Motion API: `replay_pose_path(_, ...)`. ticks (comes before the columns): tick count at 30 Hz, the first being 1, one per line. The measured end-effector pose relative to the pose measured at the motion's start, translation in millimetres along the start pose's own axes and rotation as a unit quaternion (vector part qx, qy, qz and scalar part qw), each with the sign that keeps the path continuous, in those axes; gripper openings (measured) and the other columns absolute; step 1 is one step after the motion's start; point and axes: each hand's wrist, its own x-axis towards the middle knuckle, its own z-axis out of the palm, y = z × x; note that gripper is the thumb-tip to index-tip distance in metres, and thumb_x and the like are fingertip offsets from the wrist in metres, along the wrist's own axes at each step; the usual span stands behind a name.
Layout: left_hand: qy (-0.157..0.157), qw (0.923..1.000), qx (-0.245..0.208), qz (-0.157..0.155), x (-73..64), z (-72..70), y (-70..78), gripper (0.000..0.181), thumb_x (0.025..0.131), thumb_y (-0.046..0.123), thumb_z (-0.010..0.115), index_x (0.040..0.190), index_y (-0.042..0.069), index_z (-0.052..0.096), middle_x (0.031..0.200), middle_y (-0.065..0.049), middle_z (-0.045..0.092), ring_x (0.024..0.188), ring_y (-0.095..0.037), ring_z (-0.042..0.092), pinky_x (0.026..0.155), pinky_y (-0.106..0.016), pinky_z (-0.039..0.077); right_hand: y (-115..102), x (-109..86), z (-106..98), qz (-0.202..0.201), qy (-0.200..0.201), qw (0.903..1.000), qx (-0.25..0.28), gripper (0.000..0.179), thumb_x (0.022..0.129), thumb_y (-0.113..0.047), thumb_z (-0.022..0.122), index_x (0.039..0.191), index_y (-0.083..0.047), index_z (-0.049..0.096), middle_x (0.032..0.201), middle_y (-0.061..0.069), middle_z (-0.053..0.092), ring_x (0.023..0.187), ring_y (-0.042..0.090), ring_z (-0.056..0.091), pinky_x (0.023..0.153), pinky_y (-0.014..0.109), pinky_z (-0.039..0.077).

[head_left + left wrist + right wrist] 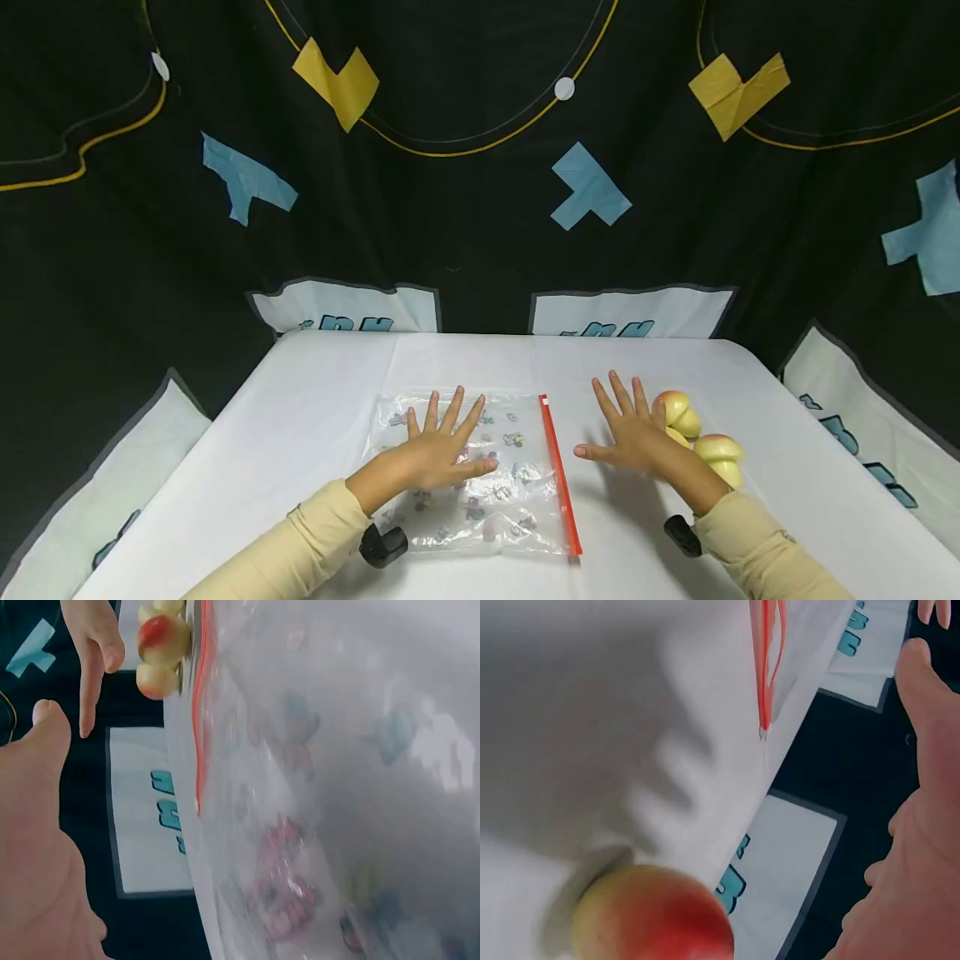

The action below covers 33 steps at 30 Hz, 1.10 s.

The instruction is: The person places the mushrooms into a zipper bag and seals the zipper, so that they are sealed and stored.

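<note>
A clear zip bag point(480, 517) printed with small pictures lies flat on the table, its red zip edge point(558, 475) toward the right. Above the bag is my left hand point(438, 457), palm down with fingers spread. My right hand point(636, 437) hovers over the cloth between the bag and the mushroom-shaped toys, fingers spread too. Those toys are pale yellow with reddish tops: one mushroom toy point(678, 411) is at the back, another point(720, 457) nearer, and a third is partly hidden behind my right hand. In the right wrist view, a rounded red-and-yellow top point(656, 919) shows below the palm.
A white cloth covers the table point(330, 367). Behind it hangs a black curtain point(465, 242) with yellow and blue shapes and white lettered panels. Each wrist bears a small black device, such as the left one point(383, 546).
</note>
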Motion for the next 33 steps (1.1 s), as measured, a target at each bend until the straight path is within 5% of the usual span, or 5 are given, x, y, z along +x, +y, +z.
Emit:
replay_pose_path(6,-0.040,0.9977,-0.026,0.049,-0.9,12.0,25.6,0.081,0.084,0.067,0.033,0.145,0.035,-0.010,0.154,-0.014,-0.005,0.135,-0.050,0.004,0.096,-0.071,0.019,15.3,-9.4,-2.5,0.009,-0.014,0.9995,0.027,0.102,0.072,-0.061,0.062,0.146,-0.010,0.014,0.151,0.022,0.000,0.133,0.053,-0.003,0.093,0.076,0.003)
replay_pose_path(11,-0.033,0.9994,0.005,0.006,9.7,29.3,38.7,0.080,0.081,0.072,0.030,0.142,0.043,-0.011,0.153,-0.018,0.002,0.133,-0.052,0.007,0.095,-0.073,0.015,19.2,-14.8,-0.1,0.011,0.004,0.9991,0.042,0.103,0.071,-0.058,0.065,0.146,-0.010,0.014,0.149,0.026,0.004,0.131,0.056,0.003,0.091,0.077,0.009)
replay_pose_path(16,-0.038,0.9976,0.027,-0.051,14.2,53.5,30.1,0.083,0.079,0.073,0.035,0.146,0.038,-0.002,0.151,-0.024,0.005,0.133,-0.054,0.002,0.096,-0.074,0.004,7.1,-12.9,11.8,-0.022,0.016,0.9982,0.054,0.103,0.071,-0.057,0.065,0.146,-0.007,0.015,0.149,0.029,0.007,0.131,0.057,0.006,0.091,0.077,0.014)
replay_pose_path(21,-0.012,0.9994,0.001,-0.031,16.2,70.4,21.8,0.073,0.085,0.063,0.039,0.145,0.040,0.006,0.150,-0.027,0.006,0.132,-0.056,-0.003,0.095,-0.074,-0.002,-7.1,-4.0,28.6,-0.047,0.010,0.9953,0.083,0.106,0.069,-0.055,0.069,0.146,-0.007,0.014,0.149,0.028,0.006,0.133,0.054,0.007,0.095,0.073,0.013)
replay_pose_path(33,-0.007,0.9995,-0.028,-0.015,18.1,64.4,20.7,0.066,0.093,0.021,0.046,0.140,0.052,0.012,0.150,-0.026,0.009,0.132,-0.055,0.002,0.097,-0.073,0.000,-22.9,3.0,49.7,-0.070,-0.044,0.9940,0.072,0.112,0.059,-0.033,0.082,0.145,-0.004,0.015,0.149,0.029,0.008,0.134,0.050,0.006,0.099,0.070,0.011)
